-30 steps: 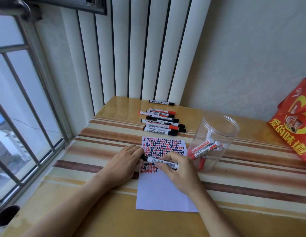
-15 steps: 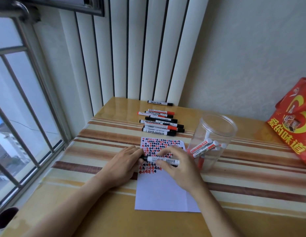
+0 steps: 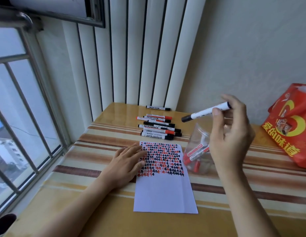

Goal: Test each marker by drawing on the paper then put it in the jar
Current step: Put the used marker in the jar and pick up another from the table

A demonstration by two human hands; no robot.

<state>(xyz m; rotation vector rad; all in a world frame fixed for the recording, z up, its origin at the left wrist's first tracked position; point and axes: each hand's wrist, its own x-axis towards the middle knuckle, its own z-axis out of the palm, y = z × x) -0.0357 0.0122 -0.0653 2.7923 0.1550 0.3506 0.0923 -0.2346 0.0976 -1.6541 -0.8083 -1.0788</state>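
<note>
My right hand pinches the capped marker mid-barrel above the jar; it's light, stiff and smooth, so I grip firmly. My left hand rests flat on the paper.

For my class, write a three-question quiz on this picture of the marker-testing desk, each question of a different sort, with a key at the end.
1. True or false: the right hand holds a black-capped marker above the jar.
2. Multiple choice: what does the left hand rest on? A) the jar B) the left edge of the paper C) the red bag
3. Fill in: the caps of the markers seen inside the jar are ____.

Key: 1 true; 2 B; 3 red
</note>
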